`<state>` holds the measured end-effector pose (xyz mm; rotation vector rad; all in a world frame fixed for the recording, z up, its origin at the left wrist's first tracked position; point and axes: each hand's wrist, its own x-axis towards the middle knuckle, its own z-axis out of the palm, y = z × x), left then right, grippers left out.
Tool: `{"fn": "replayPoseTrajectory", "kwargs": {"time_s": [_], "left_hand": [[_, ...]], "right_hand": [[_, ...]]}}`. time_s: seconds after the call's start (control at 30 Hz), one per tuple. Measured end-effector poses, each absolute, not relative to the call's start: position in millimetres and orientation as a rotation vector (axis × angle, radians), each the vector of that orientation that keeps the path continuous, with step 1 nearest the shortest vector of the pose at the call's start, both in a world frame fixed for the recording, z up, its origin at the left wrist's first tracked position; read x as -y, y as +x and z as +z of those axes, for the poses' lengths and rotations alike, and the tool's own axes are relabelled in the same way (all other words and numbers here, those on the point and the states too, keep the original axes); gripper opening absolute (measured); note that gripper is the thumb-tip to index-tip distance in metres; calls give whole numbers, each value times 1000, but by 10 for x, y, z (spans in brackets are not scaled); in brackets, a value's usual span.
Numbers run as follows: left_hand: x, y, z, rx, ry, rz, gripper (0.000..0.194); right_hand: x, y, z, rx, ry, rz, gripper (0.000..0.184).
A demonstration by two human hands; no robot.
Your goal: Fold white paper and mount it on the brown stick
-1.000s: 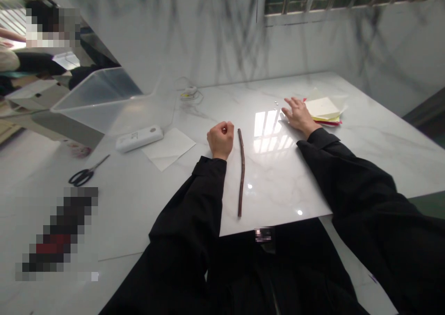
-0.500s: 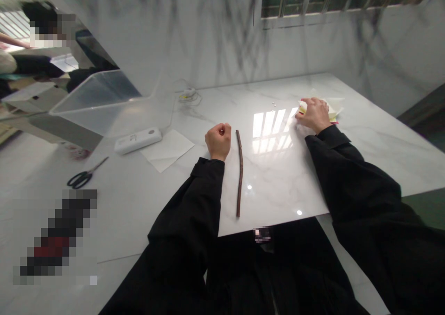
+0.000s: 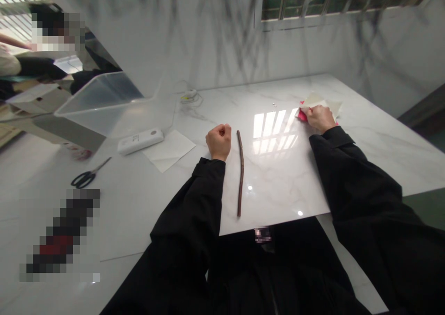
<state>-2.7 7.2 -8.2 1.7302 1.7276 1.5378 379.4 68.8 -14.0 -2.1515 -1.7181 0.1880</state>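
Observation:
My left hand [image 3: 219, 141] is curled into a fist on the white tabletop, and whatever it may hold is hidden. Just to its right lies a thin brown stick [image 3: 241, 173], apart from the hand and pointing away from me. At the far right my right hand [image 3: 320, 117] is closed, thumb and fingers pinched together over a small pile of paper. A red piece of paper [image 3: 302, 116] sticks out at its fingertips. Pale yellowish paper sheets [image 3: 314, 100] lie behind and beneath that hand.
On the left are scissors [image 3: 85, 178], a white oblong device [image 3: 140, 141], a folded white paper [image 3: 169, 151] and a clear plastic box [image 3: 104, 92]. A small white item with a cable [image 3: 189, 95] sits near the wall. Tiny beads [image 3: 274, 105] lie mid-table. Another person [image 3: 48, 41] is at far left.
My right hand has drawn its spread fingers together into a pinch and shifted slightly right and down; more red paper shows. My left hand and the stick stay put.

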Motion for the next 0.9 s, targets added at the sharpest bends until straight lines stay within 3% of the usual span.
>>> {"fn": "replayPoseTrajectory", "kwargs": {"time_s": [0.17, 0.5, 0.7, 0.9], "left_hand": [[-69, -25, -82, -1726, 1709, 1540, 47], [-80, -35, -93, -1712, 1709, 1536, 47], [-85, -29, -94, -1721, 1699, 1522, 46], [-79, -32, -88, -1708, 1698, 1537, 46]], "right_hand": [[-612, 3739, -47, 1509, -2260, 67, 40], [-561, 3774, 22, 1608, -2169, 131, 38], [-621, 3797, -17, 1562, -2207, 82, 23], [-587, 3748, 56, 1475, -2177, 96, 27]]}}
